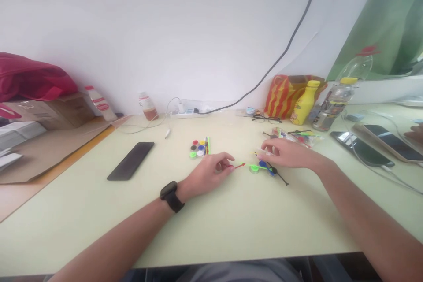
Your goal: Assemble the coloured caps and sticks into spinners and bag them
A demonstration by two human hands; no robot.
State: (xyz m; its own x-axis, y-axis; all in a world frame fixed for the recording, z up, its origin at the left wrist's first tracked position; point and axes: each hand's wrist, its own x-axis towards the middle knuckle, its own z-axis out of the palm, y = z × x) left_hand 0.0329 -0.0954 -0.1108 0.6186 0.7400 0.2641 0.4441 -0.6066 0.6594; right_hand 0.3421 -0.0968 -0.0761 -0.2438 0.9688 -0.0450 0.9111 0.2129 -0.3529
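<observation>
My left hand [209, 172], with a black watch on its wrist, pinches a thin red arrow-tipped stick [240, 165] that points right. My right hand [286, 152] has its fingers closed around a small pale piece with a yellow tip [255, 153], partly hidden by the fingers. Just below it lie a green round piece [254, 168], a green stick [256, 165] and a black arrow-tipped stick [282, 178], with blue round pieces among them. Left of my hands sits a neat group of coloured round pieces [195, 147] beside upright-lying sticks [208, 143].
A black phone [131, 161] lies at left. Behind my right hand is a plastic bag of more pieces [307, 137]. Further back stand glasses [267, 119], a yellow bottle [304, 103], clear bottles [333, 103] and a power strip [187, 113]. Two phones [361, 147] charge at right.
</observation>
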